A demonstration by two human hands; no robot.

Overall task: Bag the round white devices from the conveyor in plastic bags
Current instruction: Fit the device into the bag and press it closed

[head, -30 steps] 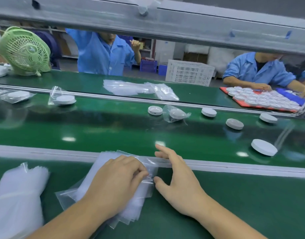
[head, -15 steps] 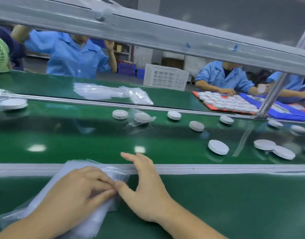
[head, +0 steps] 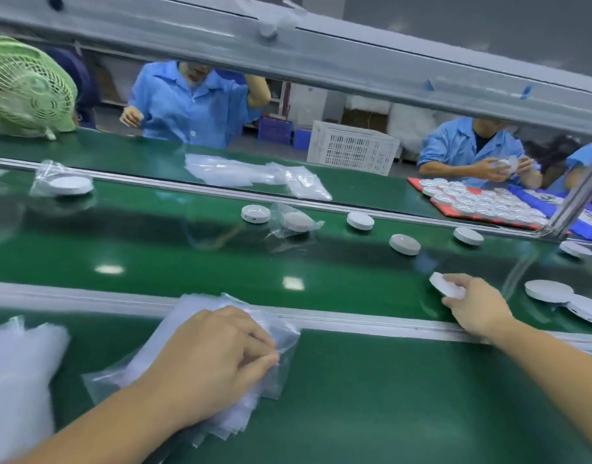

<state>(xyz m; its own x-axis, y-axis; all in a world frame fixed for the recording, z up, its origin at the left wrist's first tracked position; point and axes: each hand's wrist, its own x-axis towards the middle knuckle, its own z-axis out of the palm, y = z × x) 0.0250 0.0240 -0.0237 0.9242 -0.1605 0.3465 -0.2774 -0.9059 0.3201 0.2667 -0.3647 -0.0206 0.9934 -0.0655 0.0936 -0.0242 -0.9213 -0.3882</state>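
Early days, I'd say: beyond the bag stack two bagged devices sit on the conveyor, w/ several bare devices beyond-right left to bag. Right hand, far right of stack, curls round one device, tilted, flat face toward stack; round, no long axis. Left hand atop stack, fingertips pinching top bag.

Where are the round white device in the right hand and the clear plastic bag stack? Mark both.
Round white device [head: 443, 285]: head view, top face.
Clear plastic bag stack [head: 204, 309]: head view, far edge.
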